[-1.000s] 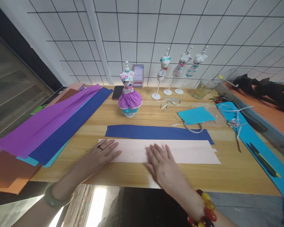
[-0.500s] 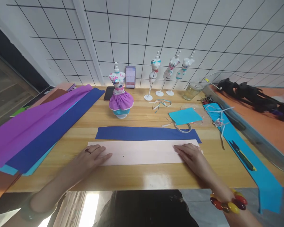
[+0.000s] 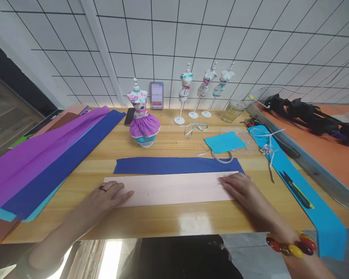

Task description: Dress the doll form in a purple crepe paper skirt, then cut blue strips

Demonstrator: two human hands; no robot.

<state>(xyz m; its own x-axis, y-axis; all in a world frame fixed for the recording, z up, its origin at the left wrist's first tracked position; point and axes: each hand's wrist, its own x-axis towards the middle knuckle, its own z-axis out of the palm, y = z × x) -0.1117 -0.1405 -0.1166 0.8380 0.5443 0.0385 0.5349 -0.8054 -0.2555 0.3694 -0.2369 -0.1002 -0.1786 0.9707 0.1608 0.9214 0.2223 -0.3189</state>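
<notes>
A long pale pink strip (image 3: 174,189), fabric or paper, lies flat along the table's near side. My left hand (image 3: 110,195) rests with fingers outstretched on its left end. On its right end lies my right hand (image 3: 239,186), fingers flat and pointing left. Just behind the pink piece is a dark blue strip (image 3: 174,166), its near edge close to the pink one. Beyond that stands a small dress form (image 3: 142,112) wearing a purple skirt over a light blue layer.
Folded purple cloth (image 3: 55,151) and dark blue cloth fill the left side. At right, yellow-handled snips (image 3: 298,190) lie on a light blue strip (image 3: 328,228). Three bare dress forms (image 3: 186,87), a glass jar (image 3: 233,111) and a phone (image 3: 157,95) stand by the tiled wall.
My right hand has slid a little to the right along the pink strip, and my left hand slightly left. The whole view has also shifted slightly.
</notes>
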